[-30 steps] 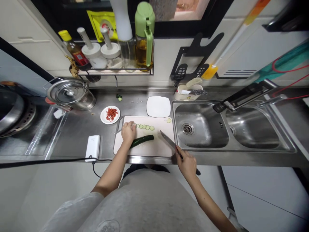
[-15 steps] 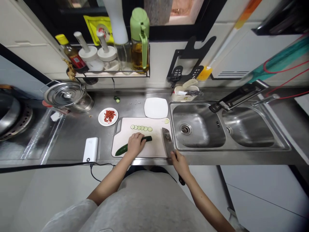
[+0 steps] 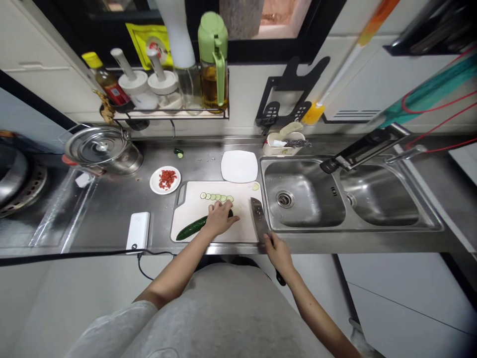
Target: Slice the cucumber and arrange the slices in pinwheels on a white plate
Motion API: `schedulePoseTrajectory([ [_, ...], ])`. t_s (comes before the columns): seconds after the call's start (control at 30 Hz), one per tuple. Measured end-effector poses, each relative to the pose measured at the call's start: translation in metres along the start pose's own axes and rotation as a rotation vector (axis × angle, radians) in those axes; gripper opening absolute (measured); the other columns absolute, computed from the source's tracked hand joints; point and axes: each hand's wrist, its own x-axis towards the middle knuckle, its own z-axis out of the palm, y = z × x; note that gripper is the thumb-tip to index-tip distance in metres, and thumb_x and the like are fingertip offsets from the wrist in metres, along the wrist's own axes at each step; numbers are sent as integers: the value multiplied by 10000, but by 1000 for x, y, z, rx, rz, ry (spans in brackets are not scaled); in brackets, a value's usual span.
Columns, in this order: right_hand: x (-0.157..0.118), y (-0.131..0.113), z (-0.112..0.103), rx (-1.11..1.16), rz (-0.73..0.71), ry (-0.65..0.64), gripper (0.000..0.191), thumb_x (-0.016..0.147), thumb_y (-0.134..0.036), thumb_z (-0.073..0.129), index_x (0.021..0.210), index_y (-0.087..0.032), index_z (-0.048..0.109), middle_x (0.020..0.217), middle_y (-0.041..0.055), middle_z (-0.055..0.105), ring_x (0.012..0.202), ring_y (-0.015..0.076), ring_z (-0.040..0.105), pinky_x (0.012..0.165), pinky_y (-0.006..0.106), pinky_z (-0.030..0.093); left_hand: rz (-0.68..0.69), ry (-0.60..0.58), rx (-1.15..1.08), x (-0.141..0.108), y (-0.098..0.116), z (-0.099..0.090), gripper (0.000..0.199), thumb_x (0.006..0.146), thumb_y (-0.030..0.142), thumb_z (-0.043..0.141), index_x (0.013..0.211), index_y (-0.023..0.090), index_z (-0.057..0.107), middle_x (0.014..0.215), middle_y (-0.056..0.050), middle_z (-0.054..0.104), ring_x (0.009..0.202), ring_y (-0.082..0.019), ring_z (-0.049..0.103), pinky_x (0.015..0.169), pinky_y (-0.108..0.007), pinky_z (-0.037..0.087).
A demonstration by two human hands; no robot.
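Observation:
My left hand (image 3: 219, 217) is over the right end of a dark green cucumber (image 3: 192, 228), fingers spread and thumb out to the right. Its fingertips reach the right end of a row of cucumber slices (image 3: 212, 197); whether they touch a slice I cannot tell. Cucumber and slices lie on a white cutting board (image 3: 240, 231). My right hand (image 3: 278, 251) is closed around the handle of a cleaver (image 3: 258, 215), whose blade rests along the board's right edge. One separate slice (image 3: 255, 187) lies at the board's upper right corner.
Behind the board sits a white square plate (image 3: 239, 166). To the left are a small plate of chopped red pieces (image 3: 154, 185), a white power bank (image 3: 138, 231) with a cable, and a lidded steel pot (image 3: 126, 158). A double sink (image 3: 305, 191) is on the right.
My left hand has shifted right and slightly forward along the cucumber, its fingers spreading toward the slices. My right hand and the cleaver have stayed put.

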Motion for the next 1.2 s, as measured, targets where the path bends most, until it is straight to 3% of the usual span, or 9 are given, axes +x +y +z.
schedulePoseTrajectory([
  [0.17,1,3,2,-9,10,-10,455,922,-489,250,934,-179,583,700,63,639,671,215,584,598,268,348,-48,77,-14,-11,-6,-3,480,902,576,396,1221,224,463,1242,-94,567,1093,-280,428,882,-423,316],
  [0.37,5,1,5,3,-2,-10,434,928,-497,250,866,-196,555,655,41,612,613,197,561,583,261,339,38,143,14,-24,-15,-2,390,910,503,453,1187,234,503,1208,-76,575,1099,-252,474,920,-418,330],
  [0.6,8,-8,4,-6,21,-57,368,931,-419,295,1049,-179,548,641,25,619,629,203,592,587,251,343,97,140,94,-27,-24,14,335,919,302,469,1246,240,510,1190,-80,571,1069,-238,504,862,-371,403],
  [0.8,8,-12,4,-33,12,-92,352,950,-374,303,1110,-168,540,679,30,645,646,195,605,589,243,338,83,157,112,-23,-21,19,303,938,259,417,1204,243,562,1153,-81,584,1030,-229,501,844,-375,406],
  [1.0,4,-36,1,-320,34,-148,296,976,-293,299,1122,-145,510,836,102,694,779,216,648,639,261,338,95,168,139,-24,-24,22,356,945,294,413,1276,302,542,1165,-74,572,1029,-233,490,822,-365,394],
  [1.2,-2,-67,-7,-489,40,-273,230,980,-266,313,1105,-173,483,879,111,689,840,228,663,677,276,363,46,165,157,-26,-21,26,369,954,310,386,1283,341,550,1195,-65,571,1001,-234,481,803,-368,392],
])
